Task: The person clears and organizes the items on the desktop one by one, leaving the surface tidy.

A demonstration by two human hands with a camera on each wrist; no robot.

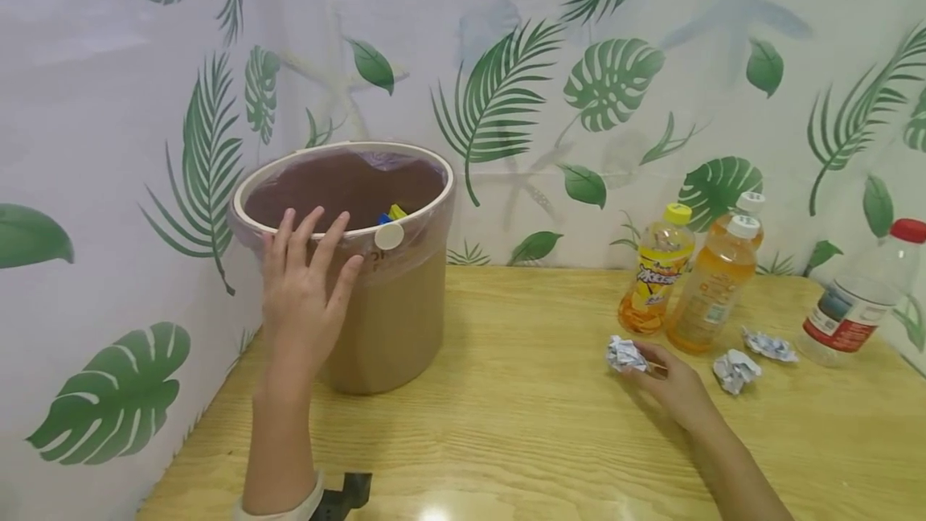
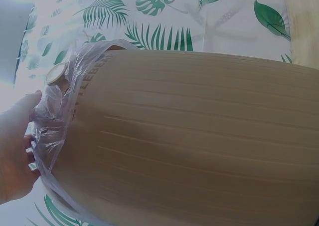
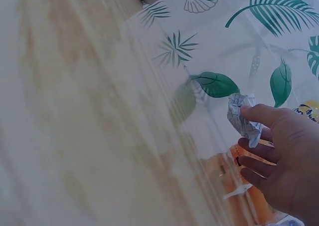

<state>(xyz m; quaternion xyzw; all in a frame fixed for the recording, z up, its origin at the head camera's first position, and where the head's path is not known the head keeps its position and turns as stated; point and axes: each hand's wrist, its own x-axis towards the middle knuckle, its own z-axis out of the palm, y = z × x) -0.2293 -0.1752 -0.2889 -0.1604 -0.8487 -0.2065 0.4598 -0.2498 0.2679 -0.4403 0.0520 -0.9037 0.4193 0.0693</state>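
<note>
Wood-grain worktop (image 1: 521, 424): carries all items below.
Tan rounded bin, cream rim, clear liner (image 1: 394, 320): upright, left side.
Bottles, all standing right: clear plastic with red cap (image 1: 850, 320); two white-capped, orange liquid (image 1: 705, 296); one yellow-capped (image 1: 654, 268).
Left hand (image 1: 300, 280): fingers spread, resting at near rim; firm hold not confirmed.
Right hand (image 1: 676, 388): thumb and forefinger pinch a crumpled white paper ball (image 1: 626, 354), well apart from bin; other fingers loosely bent.
Loose paper: two similar crumpled balls (image 1: 736, 371) (image 1: 770, 345) near bottles, unhandled.
Blue-and-yellow piece (image 1: 396, 212): inside bin. Work judged partway; three paper balls remain outside.
</note>
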